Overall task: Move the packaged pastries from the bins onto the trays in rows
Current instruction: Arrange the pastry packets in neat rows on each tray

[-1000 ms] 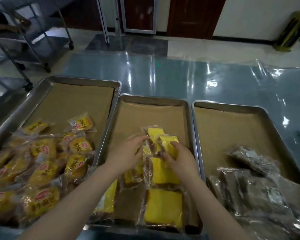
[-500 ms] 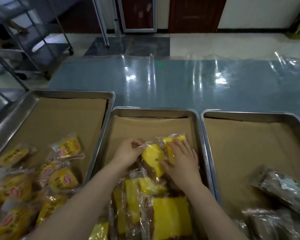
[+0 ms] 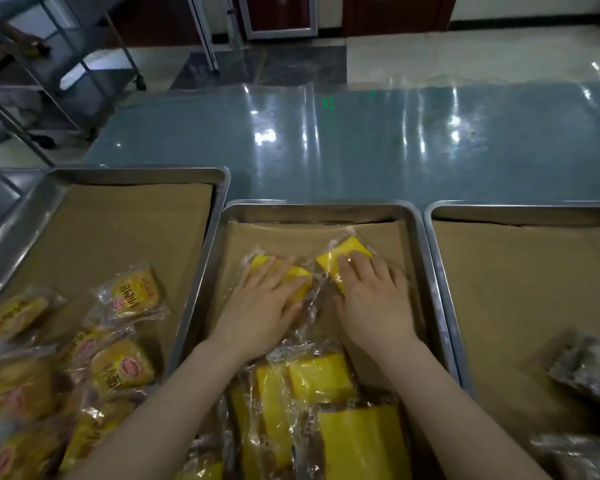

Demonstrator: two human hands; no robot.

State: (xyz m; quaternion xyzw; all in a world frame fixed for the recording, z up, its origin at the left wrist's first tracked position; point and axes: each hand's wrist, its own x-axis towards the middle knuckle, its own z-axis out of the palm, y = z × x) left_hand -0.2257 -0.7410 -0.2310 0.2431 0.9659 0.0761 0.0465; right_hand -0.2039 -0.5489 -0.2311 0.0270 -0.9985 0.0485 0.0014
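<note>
The left hand [image 3: 260, 306] is laid flat, fingers extended, on one yellow packaged pastry [image 3: 300, 280]. The right hand [image 3: 371, 299] is laid flat likewise on a second yellow pastry [image 3: 349, 249], just beside the first. Both packets are seated on the paper-lined middle tray [image 3: 319, 211], beyond the pile of yellow packets [image 3: 323, 379] between the wrists. Round labelled pastries [image 3: 132, 292] are located left of the left hand; dark packets [image 3: 589, 372] right of the right hand. A glossy blue-grey table [image 3: 361, 150] extends beyond the fingertips, with a wheeled rack [image 3: 84, 57] and a door [image 3: 281, 12] behind.
</note>
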